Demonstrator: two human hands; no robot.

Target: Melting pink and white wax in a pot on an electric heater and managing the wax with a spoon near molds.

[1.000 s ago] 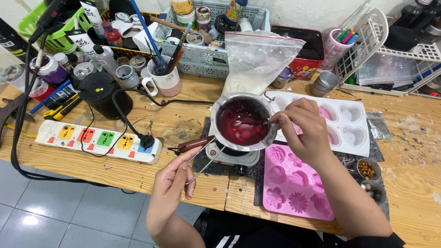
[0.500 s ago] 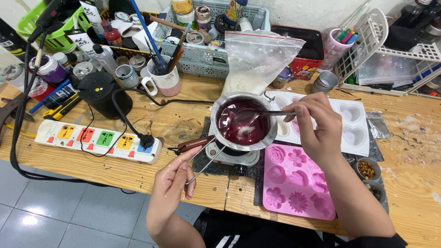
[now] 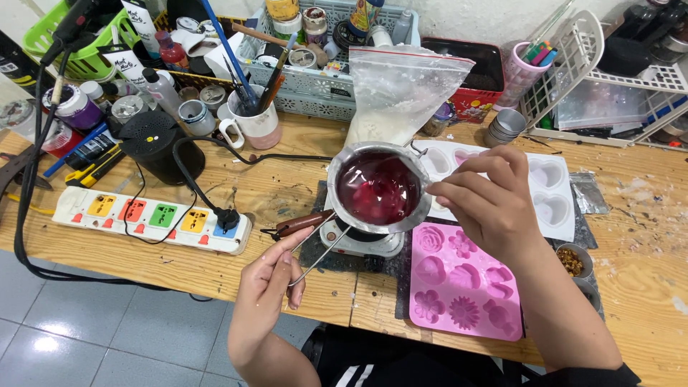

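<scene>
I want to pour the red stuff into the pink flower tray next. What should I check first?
1. Left hand grips the wire handle: ok.
2. Pot sits level on the small burner: ok.
3. Red liquid fully melted: not ok, pale lumps show.
4. Pink flower mould lies flat beside the pot, cavities free: ok.
5. Right hand clear of the pouring path: not ok, it is above the mould.
6. Burner off: cannot tell.

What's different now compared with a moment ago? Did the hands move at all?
The right hand has swung its stirring tool round the red liquid in the metal pot; half a second ago the hand was higher, with the tool's handle showing across the rim, and now the hand hides it. The left hand still grips the pot's wire handle. The pink flower mould has not moved.
</scene>
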